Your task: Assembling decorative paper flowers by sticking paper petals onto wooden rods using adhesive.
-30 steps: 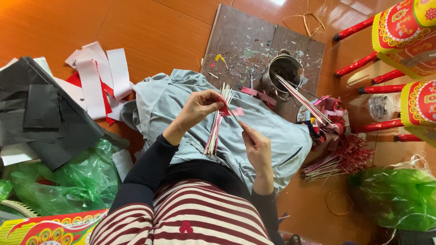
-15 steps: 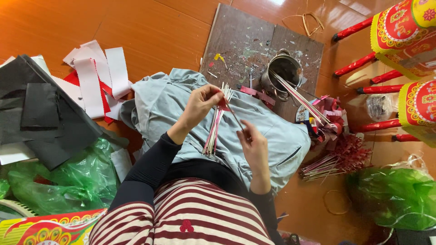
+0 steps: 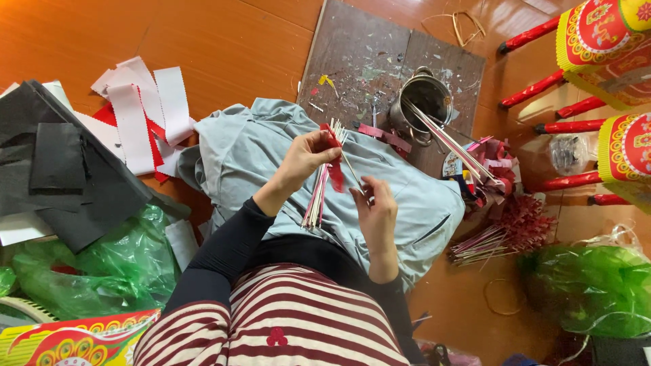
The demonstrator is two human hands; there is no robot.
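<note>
Left hand (image 3: 306, 157) closed around bundle of thin sticks (image 3: 317, 196) with red paper strip (image 3: 334, 159) at its top, held over grey cloth (image 3: 420, 203) on lap; right hand (image 3: 375, 211) pinching single stick (image 3: 351, 171) just beside bundle; metal pot (image 3: 426, 103) of sticks on worn board (image 3: 352, 61) beyond.

Red-yellow printed boxes (image 3: 600, 34) top right; flat one (image 3: 68, 342) bottom left.

Orange wood floor (image 3: 224, 47) w/ grey board (image 3: 352, 61), paper strips (image 3: 146, 108), green bags (image 3: 102, 264).
</note>
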